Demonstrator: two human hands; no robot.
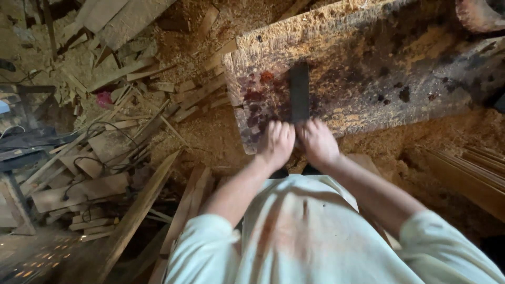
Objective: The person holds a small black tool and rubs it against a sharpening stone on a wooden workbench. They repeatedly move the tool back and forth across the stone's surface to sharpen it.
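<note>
A dark, flat, narrow bar (300, 92) lies lengthwise on a thick, rough wooden slab (379, 58) dusted with sawdust and stained dark red. My left hand (277, 143) and my right hand (317, 142) are side by side at the slab's near edge, both closed around the bar's near end. The fingers hide the part of the bar that they grip. My pale sleeves and shirt fill the bottom of the view.
Sawdust covers the floor. A heap of offcuts, planks and slats (121, 94) lies to the left, with black cables (100, 152) running through it. Long boards (142, 205) lean by my left side. Stacked planks (473, 168) lie at the right, a log end (478, 13) at the top right.
</note>
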